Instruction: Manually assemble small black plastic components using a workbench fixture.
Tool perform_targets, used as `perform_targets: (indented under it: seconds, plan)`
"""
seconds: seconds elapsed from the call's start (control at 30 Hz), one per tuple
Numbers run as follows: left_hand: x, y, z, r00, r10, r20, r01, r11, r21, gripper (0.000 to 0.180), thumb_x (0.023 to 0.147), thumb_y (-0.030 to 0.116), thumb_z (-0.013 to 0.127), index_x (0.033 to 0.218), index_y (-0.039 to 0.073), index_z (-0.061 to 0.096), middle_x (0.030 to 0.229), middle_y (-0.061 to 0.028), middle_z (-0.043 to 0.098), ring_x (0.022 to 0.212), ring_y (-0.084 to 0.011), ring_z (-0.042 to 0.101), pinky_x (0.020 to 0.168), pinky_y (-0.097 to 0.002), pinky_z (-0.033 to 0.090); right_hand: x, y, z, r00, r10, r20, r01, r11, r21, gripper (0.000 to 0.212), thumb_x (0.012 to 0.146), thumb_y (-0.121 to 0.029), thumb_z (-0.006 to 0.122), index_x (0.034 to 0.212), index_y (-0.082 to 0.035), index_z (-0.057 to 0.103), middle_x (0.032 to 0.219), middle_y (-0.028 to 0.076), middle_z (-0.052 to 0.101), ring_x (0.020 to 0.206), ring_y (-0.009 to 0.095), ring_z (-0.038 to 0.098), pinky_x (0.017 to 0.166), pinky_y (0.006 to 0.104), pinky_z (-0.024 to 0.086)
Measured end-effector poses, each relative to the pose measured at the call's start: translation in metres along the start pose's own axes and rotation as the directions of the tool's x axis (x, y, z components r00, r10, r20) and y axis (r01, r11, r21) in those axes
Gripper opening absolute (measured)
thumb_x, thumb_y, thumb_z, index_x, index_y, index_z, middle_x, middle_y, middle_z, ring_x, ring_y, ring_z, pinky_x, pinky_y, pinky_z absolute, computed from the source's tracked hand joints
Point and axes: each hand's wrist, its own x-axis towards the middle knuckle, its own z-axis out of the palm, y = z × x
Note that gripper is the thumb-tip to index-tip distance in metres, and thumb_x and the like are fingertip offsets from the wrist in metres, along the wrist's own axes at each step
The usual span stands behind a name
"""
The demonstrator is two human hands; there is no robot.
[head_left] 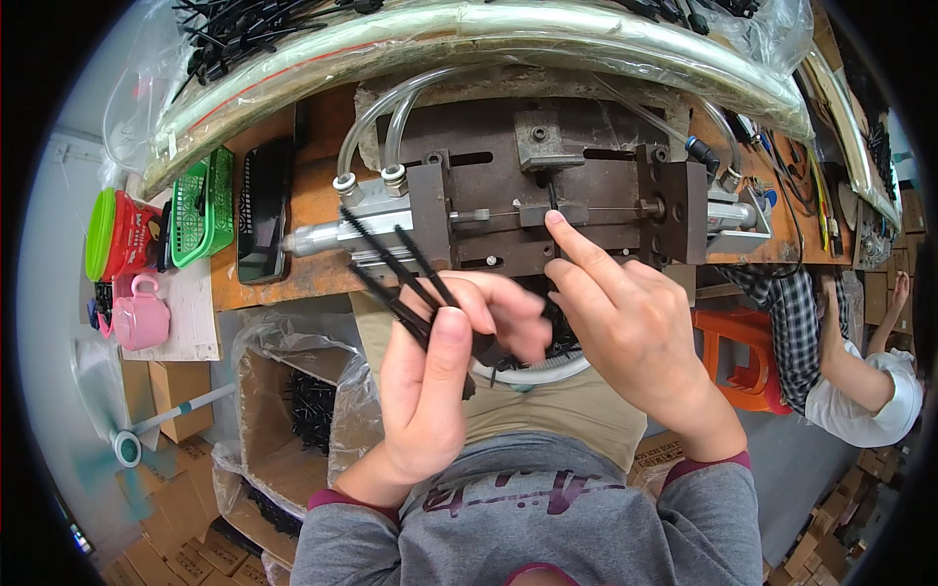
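My left hand (440, 356) is closed around several thin black ridged plastic strips (396, 259), which fan out toward the upper left. Its outer fingers are smeared by motion. My right hand (635, 322) reaches over the metal fixture (479, 146) with its index finger stretched out. That fingertip touches the lower end of a slim black piece (552, 186) at the small central block (567, 215). The other right fingers are bent, and the thumb is hidden. Thin rods run from both sides toward the block.
Air cylinders (366, 220) with clear hoses (366, 117) flank the fixture. A phone (264, 210), green basket (203, 210) and pink cup (142, 313) are on the left. Below stands a lined carton (264, 400) of black parts. Another person (860, 381) is near an orange stool (733, 356).
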Motion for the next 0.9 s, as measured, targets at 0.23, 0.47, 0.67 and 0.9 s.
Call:
perform_targets:
  seconds: [0.23, 0.47, 0.67, 0.9]
  plan:
    - [0.003, -0.007, 0.017, 0.995, -0.053, 0.079, 0.057, 0.997, -0.045, 0.025, 0.111, 0.018, 0.029, 0.107, 0.002, 0.047, 0.135, -0.0302, 0.057, 0.127, -0.0324, 0.055, 0.112, -0.0438, 0.037, -0.009, -0.017, -0.012, 0.946, -0.190, -0.262, 0.276, 0.898, 0.343, 0.039, 0.065, -0.008, 0.073, 0.102, 0.004, 0.072, 0.094, 0.015, 0.069, 0.069, 0.020, 0.068, 0.058, 0.0292, 0.056]
    - [0.002, -0.011, 0.003, 0.999, -0.035, -0.003, 0.033, 0.929, 0.368, 0.027, 0.110, 0.018, 0.035, 0.122, -0.002, 0.049, 0.116, -0.0199, 0.063, 0.076, -0.0119, 0.058, 0.070, -0.0247, 0.048, -0.018, -0.010, -0.008, 0.960, 0.203, -0.194, -0.107, 0.904, 0.414, 0.035, 0.066, 0.011, 0.078, 0.100, 0.002, 0.070, 0.111, 0.017, 0.065, 0.085, 0.029, 0.067, 0.072, 0.0349, 0.059]
    - [0.000, -0.002, 0.011, 0.997, -0.070, 0.012, 0.068, 0.990, 0.123, 0.032, 0.111, 0.031, 0.035, 0.101, 0.003, 0.047, 0.082, -0.0102, 0.056, 0.057, -0.0083, 0.042, 0.056, -0.0218, 0.040, -0.008, 0.001, 0.009, 0.999, 0.017, -0.043, -0.013, 0.995, 0.098, 0.026, 0.075, -0.006, 0.067, 0.100, -0.001, 0.064, 0.129, 0.020, 0.064, 0.083, 0.026, 0.069, 0.072, 0.0318, 0.056]
    - [0.007, 0.002, 0.003, 0.992, 0.128, 0.008, -0.127, 0.966, 0.225, 0.037, 0.111, 0.029, 0.032, 0.131, -0.001, 0.042, 0.138, -0.0363, 0.053, 0.124, -0.0392, 0.060, 0.107, -0.0465, 0.044, 0.004, -0.003, -0.001, 0.998, 0.070, 0.006, -0.070, 0.996, 0.051, 0.030, 0.070, -0.004, 0.075, 0.099, -0.002, 0.067, 0.126, 0.015, 0.068, 0.071, 0.023, 0.068, 0.061, 0.0321, 0.055]
